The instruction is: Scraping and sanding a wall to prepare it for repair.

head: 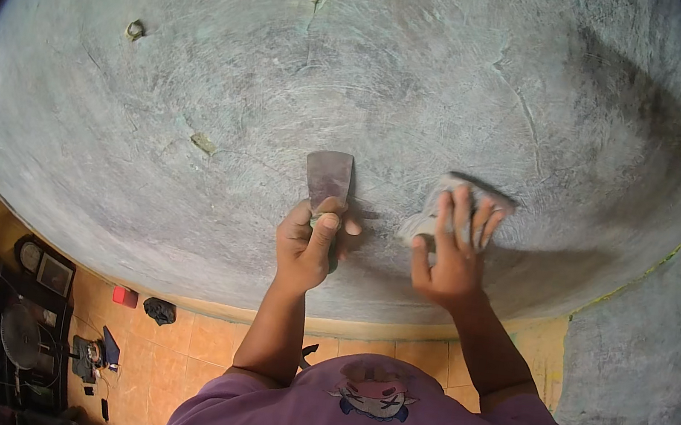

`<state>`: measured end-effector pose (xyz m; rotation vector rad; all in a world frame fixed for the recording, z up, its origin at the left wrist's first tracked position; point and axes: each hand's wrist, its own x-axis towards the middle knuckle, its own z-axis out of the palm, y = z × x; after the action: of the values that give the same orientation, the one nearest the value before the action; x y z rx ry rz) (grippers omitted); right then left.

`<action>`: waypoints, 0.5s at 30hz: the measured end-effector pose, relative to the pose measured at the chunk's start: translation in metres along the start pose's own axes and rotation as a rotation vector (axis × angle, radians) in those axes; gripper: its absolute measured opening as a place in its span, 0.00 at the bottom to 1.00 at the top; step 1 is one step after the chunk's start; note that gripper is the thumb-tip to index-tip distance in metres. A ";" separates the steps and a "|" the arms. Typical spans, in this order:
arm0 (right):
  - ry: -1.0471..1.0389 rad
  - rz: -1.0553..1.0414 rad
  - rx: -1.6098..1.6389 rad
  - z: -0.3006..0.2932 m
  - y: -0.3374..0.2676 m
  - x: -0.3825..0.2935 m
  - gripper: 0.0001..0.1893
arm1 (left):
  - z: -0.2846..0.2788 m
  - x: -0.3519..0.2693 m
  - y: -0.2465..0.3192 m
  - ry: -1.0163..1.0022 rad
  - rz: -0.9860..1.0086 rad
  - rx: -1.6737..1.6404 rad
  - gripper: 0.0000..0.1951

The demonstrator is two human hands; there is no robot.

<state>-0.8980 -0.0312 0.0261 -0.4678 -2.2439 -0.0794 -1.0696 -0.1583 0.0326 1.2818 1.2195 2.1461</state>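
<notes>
In the middle of the head view, my left hand (307,243) grips the handle of a putty knife (329,175). Its broad metal blade points up the wall, and my thumb lies along the grip. To the right, my right hand (453,263) has its fingers spread over a greyish-white sheet (437,209), held flat against the wall. Blur hides whether that sheet is sandpaper or cloth. The plaster wall (251,104) in front of me is a patchy grey and pale green, with scratches and cracks.
A ring-like fitting (135,29) sticks out of the wall at upper left. Below the wall runs an orange tiled floor (160,356), with a red box (125,296) and a black bag (160,311) near its edge. A pedestal fan (21,335) stands at lower left beside dark furniture.
</notes>
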 end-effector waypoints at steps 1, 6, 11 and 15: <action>0.041 0.004 0.004 -0.007 0.000 0.008 0.34 | -0.001 -0.001 0.000 0.000 -0.001 0.001 0.12; 0.162 0.009 0.047 -0.007 -0.021 0.037 0.33 | -0.003 -0.002 -0.004 0.034 0.045 0.020 0.14; 0.020 -0.047 0.039 0.018 -0.026 0.006 0.31 | -0.003 -0.001 0.000 0.016 0.020 -0.018 0.12; -0.055 -0.061 -0.022 0.014 -0.005 -0.008 0.32 | 0.000 -0.001 0.001 0.026 -0.026 -0.024 0.12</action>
<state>-0.9054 -0.0358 0.0109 -0.4177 -2.3134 -0.1238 -1.0689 -0.1592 0.0325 1.2251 1.2106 2.1586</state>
